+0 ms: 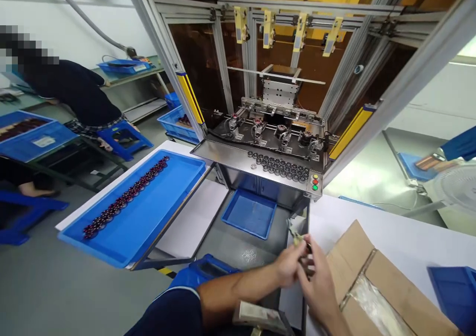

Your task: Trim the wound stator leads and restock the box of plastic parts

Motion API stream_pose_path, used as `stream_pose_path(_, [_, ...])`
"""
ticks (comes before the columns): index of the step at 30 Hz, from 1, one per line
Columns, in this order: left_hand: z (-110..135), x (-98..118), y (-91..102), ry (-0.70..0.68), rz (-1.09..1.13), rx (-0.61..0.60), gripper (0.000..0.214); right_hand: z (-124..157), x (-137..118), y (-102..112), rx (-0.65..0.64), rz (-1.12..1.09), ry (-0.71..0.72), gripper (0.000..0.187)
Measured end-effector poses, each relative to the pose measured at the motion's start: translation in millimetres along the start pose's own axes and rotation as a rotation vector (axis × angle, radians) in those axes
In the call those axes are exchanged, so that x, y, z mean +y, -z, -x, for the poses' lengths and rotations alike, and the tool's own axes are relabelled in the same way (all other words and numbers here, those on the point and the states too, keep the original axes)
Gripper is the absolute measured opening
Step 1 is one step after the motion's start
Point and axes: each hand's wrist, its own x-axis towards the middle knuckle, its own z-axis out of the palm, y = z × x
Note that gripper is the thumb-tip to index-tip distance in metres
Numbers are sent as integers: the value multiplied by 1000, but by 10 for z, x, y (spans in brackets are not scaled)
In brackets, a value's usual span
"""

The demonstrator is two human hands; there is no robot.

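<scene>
My left hand (290, 265) and my right hand (319, 282) meet in front of me at the right, fingers closed and touching. From between them a thin grey-and-yellowish piece (294, 231) sticks up; its kind is unclear. A small dark part shows among the fingers, mostly hidden. Ahead stands a machine fixture (273, 133) with several stations carrying small round parts. On its metal ledge (223, 156) lie many dark ring-shaped parts (284, 167) in rows, and one lighter ring (254, 166) sits apart.
Left of me, a blue tray (156, 212) holds a long row of dark reddish round parts (126, 197). An opened cardboard box (401, 286) with clear plastic inside stands at my right. Below the ledge lies another blue tray (249, 214). A co-worker (80, 90) bends over at far left.
</scene>
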Motion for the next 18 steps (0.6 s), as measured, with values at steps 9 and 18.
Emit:
stream_pose_path(9, [-212, 2551, 1492, -273, -30, 366, 35, -37, -69, -242, -45, 197, 8, 62])
stream_pose_path(18, [-786, 3844, 1505, -244, -113, 789, 25, 1071, 773, 554, 134, 599, -435, 54])
